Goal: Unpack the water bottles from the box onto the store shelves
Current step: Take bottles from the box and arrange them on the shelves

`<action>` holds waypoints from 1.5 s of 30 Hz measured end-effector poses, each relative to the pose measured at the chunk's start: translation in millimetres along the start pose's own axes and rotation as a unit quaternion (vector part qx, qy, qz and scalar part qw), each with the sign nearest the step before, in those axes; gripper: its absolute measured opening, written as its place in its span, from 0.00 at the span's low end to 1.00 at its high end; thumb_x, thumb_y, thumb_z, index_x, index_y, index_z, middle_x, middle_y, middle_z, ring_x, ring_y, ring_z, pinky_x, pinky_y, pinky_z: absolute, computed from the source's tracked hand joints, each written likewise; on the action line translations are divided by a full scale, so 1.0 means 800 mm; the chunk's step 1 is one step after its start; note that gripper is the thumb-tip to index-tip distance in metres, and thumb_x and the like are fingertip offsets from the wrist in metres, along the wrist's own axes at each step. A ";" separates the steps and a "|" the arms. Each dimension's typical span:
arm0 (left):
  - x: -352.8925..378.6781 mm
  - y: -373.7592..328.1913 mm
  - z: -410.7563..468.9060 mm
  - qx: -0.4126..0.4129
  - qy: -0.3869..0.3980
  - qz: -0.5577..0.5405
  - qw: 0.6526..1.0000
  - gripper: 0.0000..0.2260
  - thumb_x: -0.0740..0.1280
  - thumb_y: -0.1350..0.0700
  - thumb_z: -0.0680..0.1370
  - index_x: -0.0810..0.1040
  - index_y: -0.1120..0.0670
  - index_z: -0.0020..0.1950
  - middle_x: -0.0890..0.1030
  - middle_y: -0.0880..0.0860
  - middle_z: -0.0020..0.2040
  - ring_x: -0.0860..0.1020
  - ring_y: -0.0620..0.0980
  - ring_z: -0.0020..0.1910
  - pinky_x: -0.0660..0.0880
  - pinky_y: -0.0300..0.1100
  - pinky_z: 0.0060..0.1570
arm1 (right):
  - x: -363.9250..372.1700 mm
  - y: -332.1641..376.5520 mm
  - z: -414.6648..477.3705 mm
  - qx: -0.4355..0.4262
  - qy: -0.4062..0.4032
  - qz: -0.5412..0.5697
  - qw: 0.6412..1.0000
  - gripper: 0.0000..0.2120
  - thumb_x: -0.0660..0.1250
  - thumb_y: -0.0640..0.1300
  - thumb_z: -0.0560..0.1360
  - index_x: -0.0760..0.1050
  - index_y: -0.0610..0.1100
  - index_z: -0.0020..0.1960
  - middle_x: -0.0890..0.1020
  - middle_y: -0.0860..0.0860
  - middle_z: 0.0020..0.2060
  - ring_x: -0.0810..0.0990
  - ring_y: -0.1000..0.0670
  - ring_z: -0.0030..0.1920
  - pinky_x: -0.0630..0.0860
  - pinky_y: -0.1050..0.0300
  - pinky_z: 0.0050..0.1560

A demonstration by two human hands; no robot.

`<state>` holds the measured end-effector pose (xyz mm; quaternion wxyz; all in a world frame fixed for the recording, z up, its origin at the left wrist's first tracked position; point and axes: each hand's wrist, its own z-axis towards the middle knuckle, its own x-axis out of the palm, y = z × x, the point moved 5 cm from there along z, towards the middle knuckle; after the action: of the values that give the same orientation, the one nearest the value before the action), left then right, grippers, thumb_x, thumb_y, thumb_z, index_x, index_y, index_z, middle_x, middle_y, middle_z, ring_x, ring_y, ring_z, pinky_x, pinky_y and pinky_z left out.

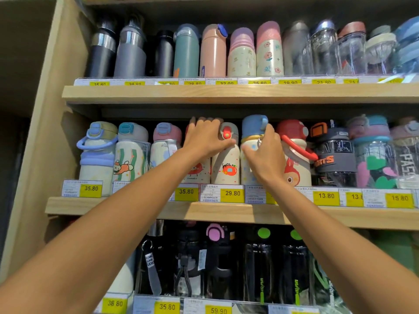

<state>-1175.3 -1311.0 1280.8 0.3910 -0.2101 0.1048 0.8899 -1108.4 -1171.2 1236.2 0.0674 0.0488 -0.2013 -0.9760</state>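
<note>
Now both hands are up at the middle shelf (215,213), and the step looks like settling newly placed bottles into the front row. The left hand (204,139) is curled over the cap of the tomato bottle (196,172), fingers hooked over the top and back, with its thumb lying across onto the red-button bottle (226,164) just beside it. The right hand (265,150) is wrapped round the neck of the blue-capped bottle (252,125), fingers on the far side and thumb on the front below the cap. All three bottles stand upright on the shelf and touch or nearly touch each other. The box is not in view. To do this well, I would move one bottle at a time and keep its base flat on the board while sliding it, since a push at cap height on a tall, narrow bottle is likely to tip it. The row is packed, so the rabbit bottle (294,164) on the right, with its red loop handle sticking out, could catch the right wrist, and the pink-capped bottle (165,143) on the left could be nudged back. Each printed picture should probably face forward, with the bottle lined up behind its own price tag (232,193) and not hanging over the shelf edge. Let go only once a bottle stands steady.
</note>
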 end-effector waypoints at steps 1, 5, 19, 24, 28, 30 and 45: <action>-0.001 0.000 0.000 0.000 -0.002 0.001 1.000 0.31 0.64 0.37 0.74 0.67 0.52 0.71 0.73 0.55 0.68 0.66 0.55 0.70 0.51 0.53 0.74 | 0.000 0.001 -0.002 -0.002 -0.010 -0.015 1.000 0.29 0.68 0.48 0.72 0.62 0.45 0.69 0.73 0.44 0.61 0.73 0.42 0.60 0.72 0.50 0.47; 0.000 0.000 0.001 0.003 -0.008 0.005 1.000 0.31 0.63 0.36 0.73 0.68 0.52 0.70 0.73 0.54 0.68 0.66 0.54 0.70 0.51 0.53 0.73 | 0.003 0.007 -0.010 -0.017 -0.047 -0.079 0.996 0.31 0.69 0.52 0.73 0.61 0.47 0.71 0.70 0.45 0.64 0.70 0.43 0.62 0.73 0.51 0.50; 0.001 -0.001 0.000 0.011 -0.009 0.020 1.000 0.30 0.62 0.36 0.74 0.68 0.54 0.70 0.73 0.55 0.67 0.67 0.55 0.70 0.53 0.53 0.73 | 0.004 0.006 -0.013 -0.027 -0.048 -0.112 0.992 0.31 0.68 0.56 0.73 0.61 0.47 0.71 0.70 0.44 0.64 0.70 0.43 0.62 0.73 0.52 0.48; 0.000 -0.002 -0.002 0.015 0.008 0.022 1.000 0.29 0.61 0.38 0.76 0.66 0.54 0.72 0.72 0.55 0.69 0.65 0.55 0.72 0.49 0.55 0.74 | 0.004 0.002 -0.013 -0.034 -0.019 -0.111 0.993 0.32 0.68 0.55 0.74 0.60 0.47 0.72 0.69 0.44 0.67 0.69 0.42 0.64 0.75 0.50 0.50; 0.000 -0.005 -0.002 0.014 0.024 0.028 0.999 0.29 0.60 0.40 0.77 0.64 0.55 0.73 0.71 0.56 0.70 0.65 0.55 0.72 0.48 0.56 0.74 | 0.001 -0.002 -0.014 -0.046 0.013 -0.102 0.994 0.32 0.67 0.53 0.75 0.59 0.45 0.73 0.68 0.45 0.68 0.69 0.43 0.66 0.73 0.50 0.54; 0.000 -0.007 -0.003 0.007 0.027 0.018 0.999 0.30 0.61 0.41 0.77 0.62 0.56 0.74 0.69 0.56 0.72 0.62 0.56 0.73 0.48 0.56 0.74 | -0.004 -0.001 -0.014 -0.059 0.024 -0.093 0.994 0.29 0.66 0.54 0.75 0.62 0.43 0.71 0.70 0.45 0.66 0.69 0.44 0.65 0.73 0.51 0.54; 0.009 -0.188 -0.003 0.119 -0.085 -0.065 0.987 0.17 0.61 0.53 0.77 0.71 0.55 0.65 0.74 0.54 0.62 0.71 0.55 0.62 0.72 0.51 0.55 | -0.142 -0.086 0.056 -0.136 -0.068 -0.192 0.970 0.17 0.63 0.40 0.71 0.73 0.37 0.59 0.76 0.39 0.56 0.71 0.37 0.57 0.71 0.43 0.53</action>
<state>-1067.5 -1206.3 1271.8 0.4777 -0.0923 0.1626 0.8584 -1009.5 -1074.2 1257.3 -0.1294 0.0101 -0.0580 -0.9898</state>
